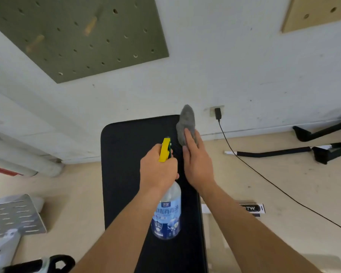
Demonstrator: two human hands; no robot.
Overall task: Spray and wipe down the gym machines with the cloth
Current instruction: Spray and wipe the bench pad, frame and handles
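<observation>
While the left hand (158, 170) grips the neck of a clear plastic spray bottle with a blue printed label (166, 215), its fingers curled round under the yellow trigger head (164, 149), the right hand (197, 164) lies just beside it with straight fingers pressed flat on a crumpled grey cloth (186, 123). Both hands are over the long black padded worktop of a gym bench (126, 174), which runs from under the forearms to a rounded far end ahead of the fingertips. The bottle hangs down from the left fist towards the person, its base above the pad between the two forearms, and the nozzle points away towards the far end. The cloth sticks out past the right fingertips at the far right corner of the pad; whether its tip touches the pad there cannot be told. Beyond the right hand, a black plug (218, 113) sits in a wall socket, and its thin black cable (264, 174) trails over the beige floor (274, 203) to the right of the right arm. Further right lie black metal frame parts (323, 131). To the left of the left arm a grey perforated metal plate (14, 215) rests on the floor. High above the left hand a green pegboard (77, 36) hangs on the white wall (224, 66).
</observation>
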